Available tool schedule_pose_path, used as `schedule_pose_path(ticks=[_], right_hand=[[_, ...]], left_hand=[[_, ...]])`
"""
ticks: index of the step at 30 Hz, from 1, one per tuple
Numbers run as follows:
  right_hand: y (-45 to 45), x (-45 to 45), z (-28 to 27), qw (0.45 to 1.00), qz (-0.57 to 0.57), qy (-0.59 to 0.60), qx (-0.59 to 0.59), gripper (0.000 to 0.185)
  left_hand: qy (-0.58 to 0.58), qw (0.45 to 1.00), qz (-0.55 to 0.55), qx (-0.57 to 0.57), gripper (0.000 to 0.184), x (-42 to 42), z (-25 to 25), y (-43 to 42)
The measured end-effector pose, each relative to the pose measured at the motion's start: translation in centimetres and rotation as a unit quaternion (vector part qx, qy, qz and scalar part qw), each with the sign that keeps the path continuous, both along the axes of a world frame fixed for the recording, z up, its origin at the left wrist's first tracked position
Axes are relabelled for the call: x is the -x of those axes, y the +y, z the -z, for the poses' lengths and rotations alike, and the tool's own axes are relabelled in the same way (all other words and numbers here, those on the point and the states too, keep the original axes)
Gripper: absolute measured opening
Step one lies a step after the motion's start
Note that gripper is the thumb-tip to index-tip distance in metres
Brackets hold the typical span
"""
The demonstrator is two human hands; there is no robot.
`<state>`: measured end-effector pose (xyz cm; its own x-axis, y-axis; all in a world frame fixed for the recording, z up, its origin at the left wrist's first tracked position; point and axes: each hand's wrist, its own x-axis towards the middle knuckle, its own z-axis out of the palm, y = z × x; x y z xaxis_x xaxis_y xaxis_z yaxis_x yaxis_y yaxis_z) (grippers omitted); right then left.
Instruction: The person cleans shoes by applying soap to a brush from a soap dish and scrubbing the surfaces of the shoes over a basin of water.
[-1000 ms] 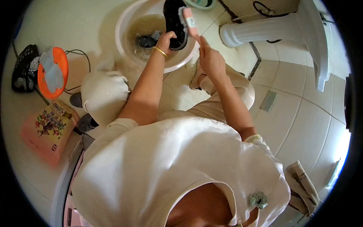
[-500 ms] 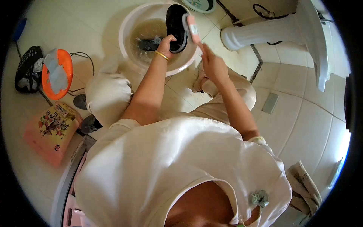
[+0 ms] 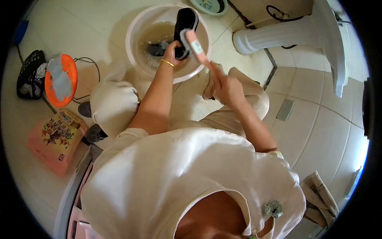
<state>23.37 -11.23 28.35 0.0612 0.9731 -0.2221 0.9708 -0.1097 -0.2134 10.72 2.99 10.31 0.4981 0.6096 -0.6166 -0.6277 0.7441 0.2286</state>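
the left hand (image 3: 172,53), upper middle of the frame, grasps the near end of a black shoe (image 3: 187,22), its thumb laid on top and the other fingers mostly hidden. the shoe points away toward the top of the frame — held by one end, it seems, so that its long face is left bare. the right hand (image 3: 230,88), right of centre, is clenched around the handle of a pink brush (image 3: 196,45), gripping well back, probably to keep the knuckles away from the bristles. the bristles overlap the shoe's right side and look to be against it, though the exact contact is hard to tell.

under the shoe stands a pale basin (image 3: 129,44) on the tiled floor, between the person's feet; the shoe is over it, likely so that drips fall back in. murky water (image 3: 153,32) fills its lower part, with a dark item (image 3: 157,48) half sunk beside the left hand.

farther out, a green basin (image 3: 215,13) sits at the top edge, right of the pale one. at left are an orange stool-like thing (image 3: 73,67), a black mesh bag (image 3: 30,77) and a pink printed bag (image 3: 47,151) — all apart from the water, perhaps to stay dry.
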Motion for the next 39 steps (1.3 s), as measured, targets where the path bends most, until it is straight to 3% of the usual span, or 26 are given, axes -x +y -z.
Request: schedule_pose_path(ticks=[1,4,9,12,15,18,19,20,22,25,28,29,32,33,36,39], right_hand=[[0.4,-0.1,-0.3,1.000,0.004,-0.010,-0.002,0.038],[2.2,-1.1,0.4,0.999,0.032,-0.026,-0.024,0.039],[5.5,-4.2,3.2,0.995,0.053,0.018,-0.078,0.041],[1.1,-0.6,-0.2,0.999,0.028,-0.016,0.026,0.040],[1.5,-0.8,-0.3,0.996,0.068,-0.032,0.041,0.040],[6.1,-4.8,3.6,0.987,0.097,0.071,-0.103,0.039],[7.8,-6.8,5.2,0.972,0.054,0.157,-0.166,0.039],[9.0,-7.0,3.4,0.947,0.160,0.277,-0.029,0.038],[10.1,-7.0,0.7,0.879,0.216,0.424,0.036,0.041],[10.9,-8.7,1.3,0.788,0.190,0.585,-0.018,0.048],[12.6,-9.0,2.0,0.760,0.182,0.619,-0.085,0.049],[13.3,-8.6,2.2,0.725,0.223,0.645,-0.093,0.034],[14.7,-8.2,0.6,0.616,0.294,0.730,0.009,0.027],[15.5,-8.4,0.9,0.611,0.296,0.733,0.044,0.029],[15.8,-8.7,2.0,0.649,0.274,0.709,-0.035,0.025],[16.2,-9.6,2.1,0.622,0.241,0.745,0.001,0.021]], left_hand=[[-0.060,0.998,-0.028,-0.014,0.035,-0.3,-0.2,-0.2],[-0.167,0.985,0.053,0.012,0.035,-0.1,1.2,0.2],[-0.146,0.985,0.078,-0.047,0.034,0.0,1.3,0.6],[-0.070,0.996,0.042,-0.026,0.032,0.1,0.1,0.3],[-0.108,0.992,0.048,-0.055,0.032,-0.5,1.3,0.5],[-0.088,0.989,0.082,-0.085,0.035,-0.6,0.3,0.6],[-0.094,0.987,0.083,-0.097,0.036,-0.7,-0.3,0.7],[-0.101,0.986,0.083,-0.108,0.036,-0.6,-0.9,0.7],[-0.080,0.986,0.090,-0.116,0.037,0.1,-2.4,0.6],[-0.080,0.979,0.095,-0.162,0.034,0.8,-3.7,0.7],[-0.028,0.975,0.113,-0.190,0.032,0.7,-5.4,0.8],[-0.054,0.971,0.132,-0.193,0.032,0.6,-6.3,0.9],[-0.024,0.954,0.158,-0.252,0.033,0.2,-9.1,0.9],[-0.013,0.950,0.168,-0.264,0.035,0.2,-9.7,1.1],[0.018,0.933,0.196,-0.300,0.041,0.1,-11.5,1.8],[0.059,0.907,0.228,-0.349,0.051,-0.1,-13.0,2.3]])
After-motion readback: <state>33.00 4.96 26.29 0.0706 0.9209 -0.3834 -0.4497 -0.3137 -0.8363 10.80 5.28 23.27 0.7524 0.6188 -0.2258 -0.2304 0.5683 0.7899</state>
